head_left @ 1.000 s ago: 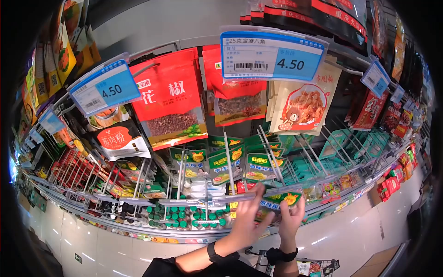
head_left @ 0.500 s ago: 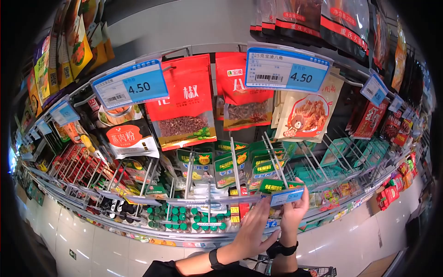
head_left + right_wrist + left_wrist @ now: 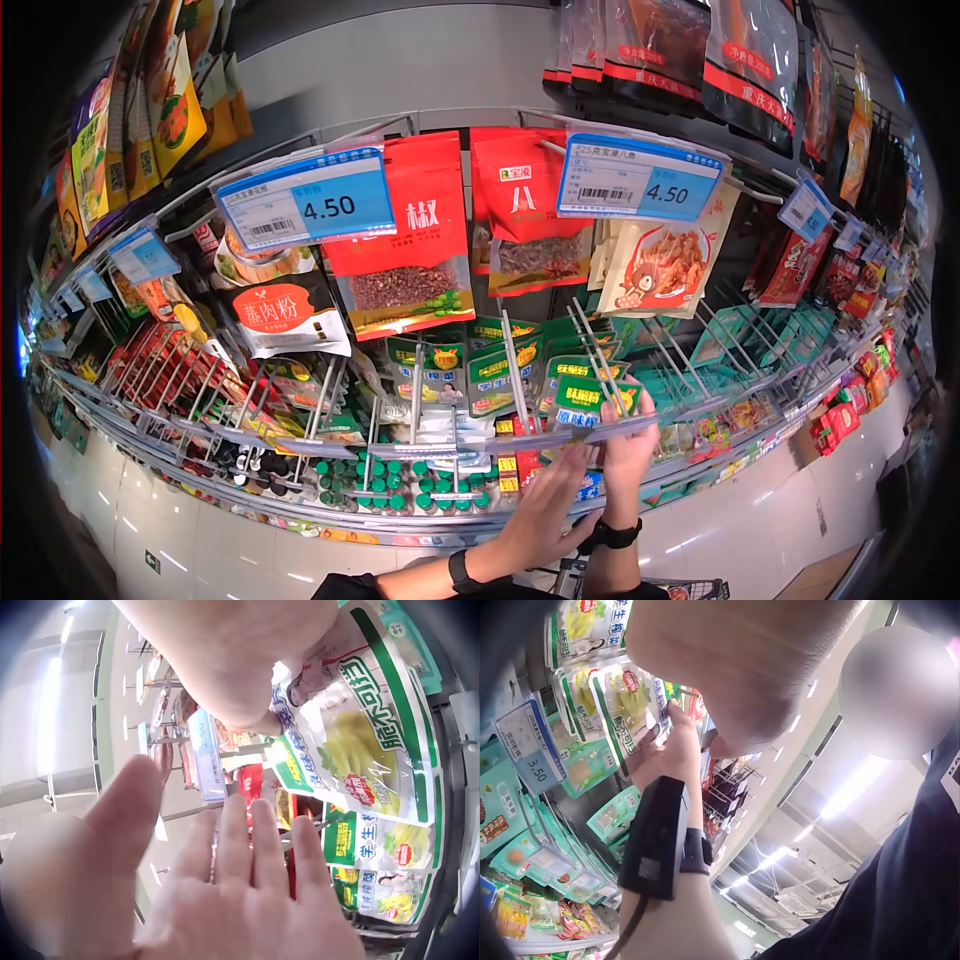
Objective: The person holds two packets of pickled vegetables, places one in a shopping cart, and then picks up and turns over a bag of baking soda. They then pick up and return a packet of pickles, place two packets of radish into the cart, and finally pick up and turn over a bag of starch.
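My right hand (image 3: 630, 445) pinches the right edge of a green-topped packet of pickled mustard (image 3: 583, 397) at the front of a wire peg. The packet's pale front with pickle slices shows large in the right wrist view, overlapping similar packets (image 3: 386, 841). Just left of and below it is my left hand (image 3: 545, 505), fingers straight, fingertips close under the shelf's front rail (image 3: 640, 425). The left hand (image 3: 255, 900) holds nothing in the right wrist view, its thumb spread from the fingers. A blue-and-white price tag (image 3: 206, 754) hangs beyond its fingertips.
Red spice pouches (image 3: 405, 240) and a beige pouch (image 3: 665, 255) hang above, with large price tags (image 3: 640, 180) projecting forward. Thin wire pegs (image 3: 515, 370) stick out along the rack. Green-capped bottles (image 3: 390, 485) stand below. A shopping cart (image 3: 690, 588) is at the bottom edge.
The packet has gone from in front of the rack to the peg with the right hand. The price tag raised half a second ago no longer faces up. The left hand has lowered slightly.
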